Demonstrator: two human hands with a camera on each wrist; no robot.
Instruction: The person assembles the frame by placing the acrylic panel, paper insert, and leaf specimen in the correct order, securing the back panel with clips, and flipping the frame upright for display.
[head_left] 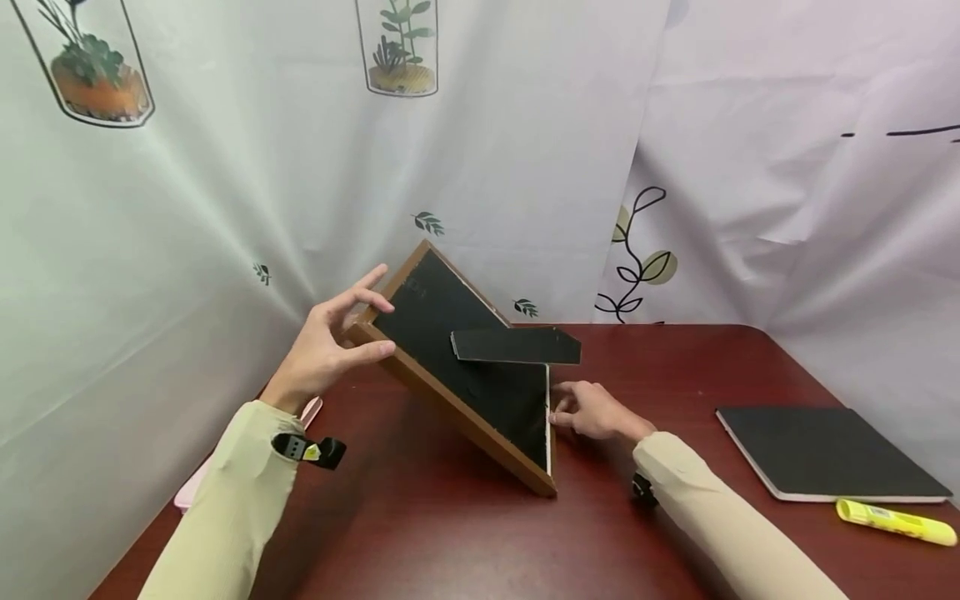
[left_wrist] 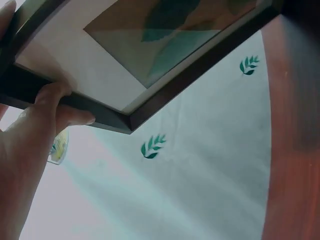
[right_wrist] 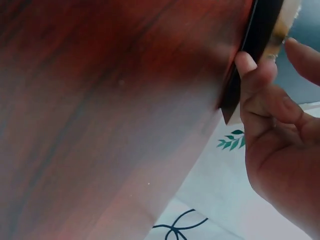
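Note:
A picture frame (head_left: 480,392) with a brown wooden border and black backing stands tilted, its back toward the head camera. The black easel stand (head_left: 517,345) juts out from the backing. My left hand (head_left: 330,337) grips the raised left edge, thumb on the near side and fingers over the border. On the lower right edge, low by the tabletop, my right hand (head_left: 592,410) pinches the border between thumb and fingers. The left wrist view shows the glazed front with a leaf print (left_wrist: 170,35) in a pale mat; the right wrist view shows the fingers (right_wrist: 260,75) at the dark border.
A black-covered notebook (head_left: 825,454) lies at the right of the dark red table (head_left: 450,550), with a yellow highlighter (head_left: 896,522) in front of it. A pink object (head_left: 191,487) is partly hidden behind the left forearm. White patterned cloth (head_left: 525,167) hangs behind the table.

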